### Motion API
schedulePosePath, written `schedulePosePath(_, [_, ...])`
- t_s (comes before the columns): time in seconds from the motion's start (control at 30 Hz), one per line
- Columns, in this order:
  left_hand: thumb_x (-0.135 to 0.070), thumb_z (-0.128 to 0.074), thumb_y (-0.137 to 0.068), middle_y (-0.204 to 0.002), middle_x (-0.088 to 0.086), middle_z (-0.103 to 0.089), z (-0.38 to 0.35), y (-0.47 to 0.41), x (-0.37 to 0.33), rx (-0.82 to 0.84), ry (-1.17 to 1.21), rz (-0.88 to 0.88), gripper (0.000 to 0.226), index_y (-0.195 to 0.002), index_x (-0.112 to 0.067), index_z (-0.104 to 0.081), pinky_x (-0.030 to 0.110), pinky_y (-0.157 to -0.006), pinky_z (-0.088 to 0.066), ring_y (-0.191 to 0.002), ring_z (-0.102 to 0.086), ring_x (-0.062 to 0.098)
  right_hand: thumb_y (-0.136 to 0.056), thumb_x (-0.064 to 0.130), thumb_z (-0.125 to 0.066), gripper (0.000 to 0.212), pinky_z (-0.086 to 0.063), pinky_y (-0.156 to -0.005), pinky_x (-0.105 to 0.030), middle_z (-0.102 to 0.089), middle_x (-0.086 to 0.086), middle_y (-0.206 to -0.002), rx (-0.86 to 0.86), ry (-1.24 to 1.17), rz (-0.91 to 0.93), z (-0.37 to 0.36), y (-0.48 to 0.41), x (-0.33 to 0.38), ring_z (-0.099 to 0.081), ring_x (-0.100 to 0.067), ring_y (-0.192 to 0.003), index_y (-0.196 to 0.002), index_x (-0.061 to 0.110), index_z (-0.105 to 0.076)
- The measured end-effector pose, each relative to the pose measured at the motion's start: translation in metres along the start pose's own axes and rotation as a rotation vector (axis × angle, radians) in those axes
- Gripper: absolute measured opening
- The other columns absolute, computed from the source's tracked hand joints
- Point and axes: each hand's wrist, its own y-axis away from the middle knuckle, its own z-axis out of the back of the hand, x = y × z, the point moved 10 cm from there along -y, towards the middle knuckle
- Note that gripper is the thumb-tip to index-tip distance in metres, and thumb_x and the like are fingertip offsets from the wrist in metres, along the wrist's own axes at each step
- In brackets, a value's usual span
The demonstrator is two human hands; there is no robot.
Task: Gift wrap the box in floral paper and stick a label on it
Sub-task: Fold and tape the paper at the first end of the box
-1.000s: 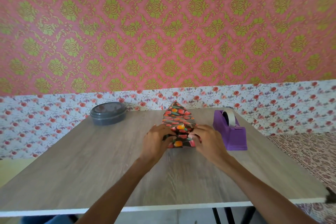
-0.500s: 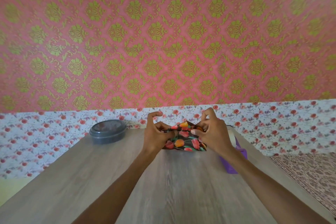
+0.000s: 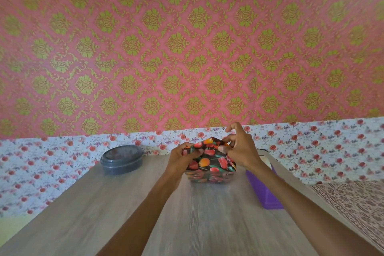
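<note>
The box wrapped in dark floral paper point(image 3: 209, 162) with red and orange flowers is tipped up over the wooden table point(image 3: 116, 210), a little past its middle. My left hand point(image 3: 182, 158) grips the box's left side, thumb across the paper. My right hand point(image 3: 239, 147) pinches the folded paper at the top right of the box, with the index finger raised. The far end of the box is hidden behind my hands.
A purple tape dispenser point(image 3: 264, 191) lies right of the box, partly under my right forearm. A dark round lidded container point(image 3: 122, 159) stands at the table's back left. A patterned wall rises just behind the table.
The paper's pointed far flap, standing up a second ago, is folded down. Both hands have shifted from the near end to the top of the box, and the view has tilted upward.
</note>
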Motion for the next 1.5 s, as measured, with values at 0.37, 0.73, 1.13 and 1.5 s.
schedulePosePath(0.37, [-0.016,-0.076,-0.084,-0.094,0.010,-0.076,-0.013,-0.009,-0.007,-0.087,0.043,0.021,0.016,-0.098,-0.015,-0.070,0.040,-0.076,-0.060,-0.083,-0.074,0.028,-0.080,0.018,-0.080,0.048,-0.051,-0.083,-0.033,-0.072,0.005,-0.095,0.104,-0.258,-0.109,0.007,0.005,-0.009,-0.068,-0.016,-0.093,-0.120,0.031,-0.057])
schedulePosePath(0.73, [-0.012,-0.078,-0.080,-0.095,0.012,-0.075,-0.014,-0.009,-0.010,-0.060,0.011,0.040,0.022,-0.100,-0.013,-0.070,0.052,-0.087,-0.056,-0.089,-0.072,0.031,-0.075,0.017,-0.085,0.051,-0.051,-0.078,-0.022,-0.075,0.001,-0.098,0.253,-0.321,-0.132,0.001,0.011,-0.018,-0.070,-0.012,-0.095,-0.120,0.031,-0.064])
schedulePosePath(1.13, [-0.052,-0.079,-0.075,-0.127,0.000,-0.046,-0.019,0.007,0.005,-0.200,0.044,0.172,0.071,-0.128,-0.032,-0.036,0.048,-0.098,-0.047,-0.118,-0.050,0.023,-0.062,0.002,-0.086,0.018,-0.047,-0.064,-0.027,-0.073,0.002,-0.068,-0.168,-0.531,-0.428,0.005,0.015,-0.047,-0.065,-0.015,-0.067,-0.068,0.014,-0.074])
schedulePosePath(1.5, [-0.040,-0.056,-0.077,-0.119,-0.011,-0.065,-0.049,0.006,-0.035,0.077,-0.442,-0.203,0.053,-0.130,-0.041,-0.047,0.045,-0.094,-0.053,-0.102,-0.065,0.011,-0.065,-0.017,-0.076,0.056,-0.061,-0.066,-0.042,-0.075,-0.012,-0.093,-0.190,-0.800,-0.448,-0.036,0.046,-0.043,-0.074,-0.027,-0.081,-0.113,0.009,-0.063])
